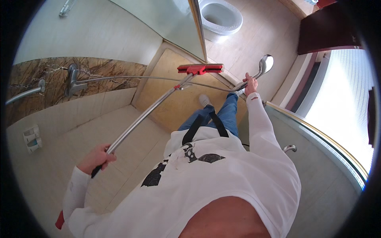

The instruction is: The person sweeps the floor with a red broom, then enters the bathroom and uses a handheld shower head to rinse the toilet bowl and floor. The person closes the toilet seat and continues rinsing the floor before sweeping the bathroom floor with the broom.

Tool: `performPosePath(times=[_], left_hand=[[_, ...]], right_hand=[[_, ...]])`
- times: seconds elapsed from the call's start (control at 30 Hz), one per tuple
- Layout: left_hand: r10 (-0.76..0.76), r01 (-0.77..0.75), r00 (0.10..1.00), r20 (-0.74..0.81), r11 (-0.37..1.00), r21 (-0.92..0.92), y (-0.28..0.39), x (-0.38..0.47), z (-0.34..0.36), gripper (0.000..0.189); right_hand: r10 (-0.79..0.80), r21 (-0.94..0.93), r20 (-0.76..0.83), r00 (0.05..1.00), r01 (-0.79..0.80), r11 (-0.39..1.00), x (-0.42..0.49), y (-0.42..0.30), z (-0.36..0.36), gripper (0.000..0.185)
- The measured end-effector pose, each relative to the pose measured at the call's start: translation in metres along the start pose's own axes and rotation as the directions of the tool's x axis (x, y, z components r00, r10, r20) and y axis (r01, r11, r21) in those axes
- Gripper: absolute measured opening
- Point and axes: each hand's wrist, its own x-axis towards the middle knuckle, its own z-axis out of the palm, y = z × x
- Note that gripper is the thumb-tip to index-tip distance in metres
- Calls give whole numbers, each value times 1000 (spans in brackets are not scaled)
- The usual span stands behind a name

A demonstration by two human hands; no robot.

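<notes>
My left hand [96, 158], at the lower left, is closed around the dark grip of a metal-poled mop [143, 116]. The pole slants up to a wide red mop head [201, 69], held in the air near the bottom edge of a glass panel. With my right arm stretched forward, my right hand [251, 84] grips the handle of a chrome hand shower [265, 65]. Its face points away to the right; whether water runs from it cannot be made out. A metal hose [143, 77] runs from the handle to the wall-mounted mixer tap [74, 81], passing by the mop's upper pole.
A glass panel [178, 26] with a gold edge stands ahead, a white toilet [221, 17] beyond it. Another glass panel [315, 142] with a handle [290, 148] is at right. My feet are on a yellowish floor [160, 98] beside a raised sill. A grab bar [25, 93] juts from the left wall.
</notes>
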Motion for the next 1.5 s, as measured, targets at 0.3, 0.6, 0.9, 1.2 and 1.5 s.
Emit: performPosePath(times=[0.3,0.6,0.9,1.2,1.5], left_hand=[[230,-192,972,-53,900,392,65,98,-52,14],[67,-42,998,-15,764,643,180,216,-68,18],[321,153,933,-164,60,986,301,259,-77,10],[879,-306,476,38,125,944,231,266,-42,30],[801,-680,596,54,468,564,241,264,194,20]], right_hand=[[-49,245,-183,982,94,965,-15,-4,-3,25],[-166,278,-249,954,235,932,6,-60,-34,25],[-219,199,-297,929,285,938,56,-105,-64,25],[-143,538,-255,956,263,801,127,-140,-31,25],[-113,349,19,993,99,932,179,-203,34,32]])
